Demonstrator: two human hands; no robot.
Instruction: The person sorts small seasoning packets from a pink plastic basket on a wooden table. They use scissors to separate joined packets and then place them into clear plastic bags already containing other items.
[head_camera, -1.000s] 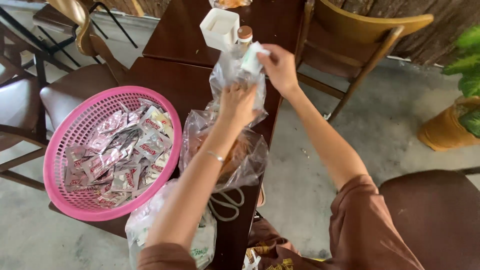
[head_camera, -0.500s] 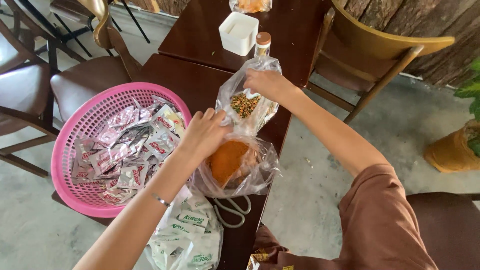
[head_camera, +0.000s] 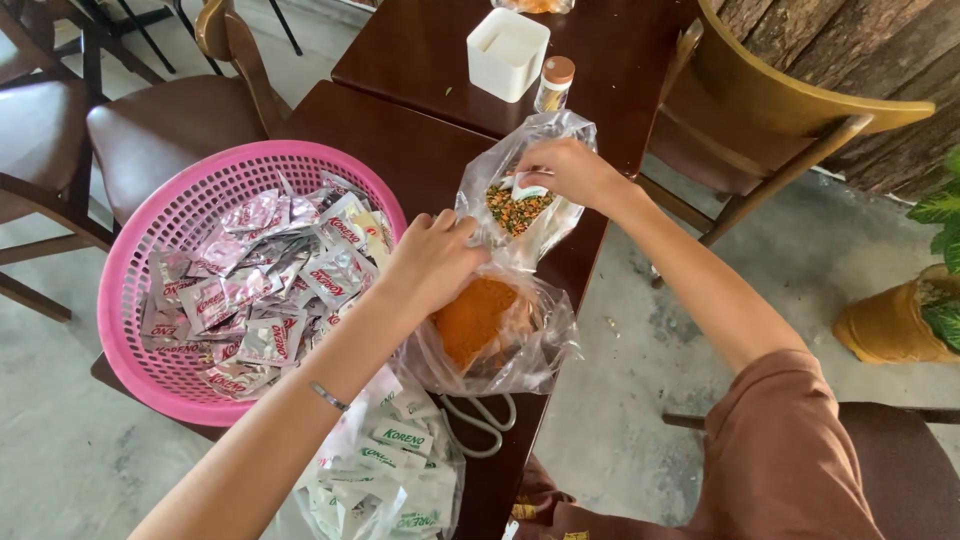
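A clear plastic bag of mixed dried flakes, green, orange and yellow (head_camera: 518, 205), stands on the dark wooden tabletop (head_camera: 400, 150), its mouth gathered up. The right hand (head_camera: 568, 170) is at the top of this bag, fingers curled in and pinching a small white-and-green sachet (head_camera: 528, 187) just inside the bag's mouth. The left hand (head_camera: 432, 262) sits just below and to the left of the right one, fingers closed on the crinkled plastic where the flake bag meets a second clear bag; which of the two it grips cannot be told for sure. That second bag, holding orange powder (head_camera: 478, 320), lies right under and beside the left hand, touching the flake bag.

Left of the left hand, a round pink plastic basket (head_camera: 150, 240) rests partly over the tabletop's edge, heaped with silvery sachets with red print (head_camera: 270, 290). Below the left forearm, a clear bag of white-and-green sachets (head_camera: 385, 465) hangs at the near edge. A pair of pale scissor handles (head_camera: 480, 420) shows beneath the powder bag.

Beyond the right hand stand a small glass jar with a brown lid (head_camera: 553, 85) and, just beside it, a white square container (head_camera: 508, 52). A wooden chair (head_camera: 790, 110) stands to the right of the right hand.
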